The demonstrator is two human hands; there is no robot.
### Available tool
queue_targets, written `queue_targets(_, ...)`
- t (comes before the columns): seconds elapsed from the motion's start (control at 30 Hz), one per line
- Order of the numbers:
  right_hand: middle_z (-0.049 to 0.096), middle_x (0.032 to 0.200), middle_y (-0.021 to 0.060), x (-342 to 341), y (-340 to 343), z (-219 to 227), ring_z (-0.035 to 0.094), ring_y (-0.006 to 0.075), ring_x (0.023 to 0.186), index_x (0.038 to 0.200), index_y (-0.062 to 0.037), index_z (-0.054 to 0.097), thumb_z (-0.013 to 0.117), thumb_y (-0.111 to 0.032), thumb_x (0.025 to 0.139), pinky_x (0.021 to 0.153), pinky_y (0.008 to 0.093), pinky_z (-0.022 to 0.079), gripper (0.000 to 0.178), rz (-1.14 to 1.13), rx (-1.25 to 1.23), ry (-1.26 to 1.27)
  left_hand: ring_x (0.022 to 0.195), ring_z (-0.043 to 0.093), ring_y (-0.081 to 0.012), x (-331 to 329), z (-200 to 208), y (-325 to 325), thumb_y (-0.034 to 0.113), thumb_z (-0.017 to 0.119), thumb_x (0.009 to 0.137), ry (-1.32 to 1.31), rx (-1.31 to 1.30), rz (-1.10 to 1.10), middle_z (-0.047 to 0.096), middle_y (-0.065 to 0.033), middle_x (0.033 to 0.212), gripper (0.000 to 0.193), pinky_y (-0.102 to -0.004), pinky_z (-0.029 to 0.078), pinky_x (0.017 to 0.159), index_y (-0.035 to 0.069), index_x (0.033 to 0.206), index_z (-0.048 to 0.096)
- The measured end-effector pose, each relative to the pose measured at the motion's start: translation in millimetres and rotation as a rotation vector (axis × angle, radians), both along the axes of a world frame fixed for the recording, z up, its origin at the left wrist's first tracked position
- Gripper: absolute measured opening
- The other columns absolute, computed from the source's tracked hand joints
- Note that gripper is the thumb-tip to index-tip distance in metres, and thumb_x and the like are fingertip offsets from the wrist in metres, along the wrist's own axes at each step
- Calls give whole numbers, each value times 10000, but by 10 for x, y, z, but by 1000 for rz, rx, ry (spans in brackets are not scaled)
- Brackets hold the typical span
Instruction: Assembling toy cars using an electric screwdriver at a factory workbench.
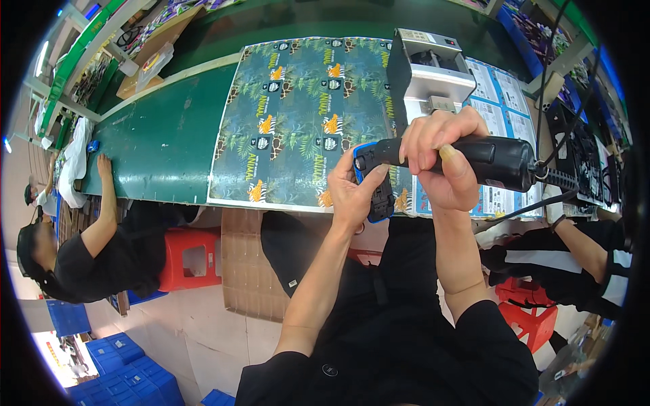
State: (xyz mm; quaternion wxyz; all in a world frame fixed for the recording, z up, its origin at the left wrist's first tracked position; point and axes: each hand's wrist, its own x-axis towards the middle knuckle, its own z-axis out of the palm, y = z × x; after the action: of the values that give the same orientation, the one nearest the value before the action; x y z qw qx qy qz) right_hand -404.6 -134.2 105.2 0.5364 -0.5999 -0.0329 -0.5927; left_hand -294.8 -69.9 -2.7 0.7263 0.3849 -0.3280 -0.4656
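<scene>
Fingers of my left hand (351, 195) are closed round a black plastic part with a blue edge (381, 196), held upright just above the bench's near edge. My right hand (443, 159) grips a black electric screwdriver (504, 161), lying almost level, its cord running off to the right. The screwdriver's narrow end points left and meets the upper part of the black and blue piece; its very tip is hidden by my left fingers. Just beyond my right hand stands a metal box-shaped machine (440, 78) with an opening in its front.
A sheet with animal prints (291, 122) covers the bench, with blue-and-white printed sheets (501, 108) to the right. At left, a co-worker's hand (104, 166) rests on the green bench (159, 135). Another person's arm (582, 247) is at right. Red stools (191, 260) and blue crates (128, 379) stand below.
</scene>
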Motion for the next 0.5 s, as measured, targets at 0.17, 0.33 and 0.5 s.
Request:
queue_targets(0.17,520,696,60,-95,13,51,516,170,564,956,-50,502,559,-198,923,602,342,465,161,-44,4,-19,842,620,-79,5,9,-33,14,707,842,-39,2,-4,684,-45,980,318,-248,514,759,-30,1149,636)
queue_targets(0.33,490,675,66,-555,-257,389,486,175,556,925,-42,518,462,-251,958,604,355,452,220,-253,-47,-100,892,644,-202,180,53,-175,23,645,876,521,49,155,650,-108,1021,353,-393,563,822,27,1219,559)
queue_targets(0.5,581,599,68,-561,-532,385,569,145,487,855,3,600,674,-29,858,522,288,496,81,-414,78,-44,1102,627,-326,254,-23,-87,-19,603,819,452,16,-32,581,-172,1251,557,-487,560,920,54,1351,458)
